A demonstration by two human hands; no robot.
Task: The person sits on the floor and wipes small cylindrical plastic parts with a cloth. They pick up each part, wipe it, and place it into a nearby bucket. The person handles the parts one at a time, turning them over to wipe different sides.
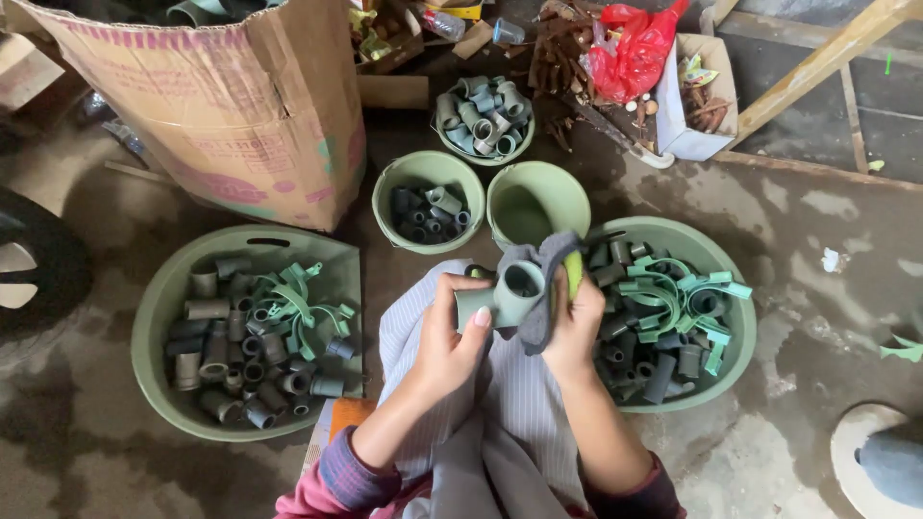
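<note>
Centrally, over the lap: grey-green plastic pipe tee fitting [502, 296], long axis roughly left-right, open socket facing up. Left hand [450, 332] fingers curled closed around its left end. Right hand [574, 322] closed on dark grey cloth rag [541, 279], pressed against the fitting's right side, beside the right green plastic basin [740, 332].

Grey-green pipe tee fitting [500, 296], open socket facing up, half-wrapped in grey cloth [543, 279], above lap.
</note>
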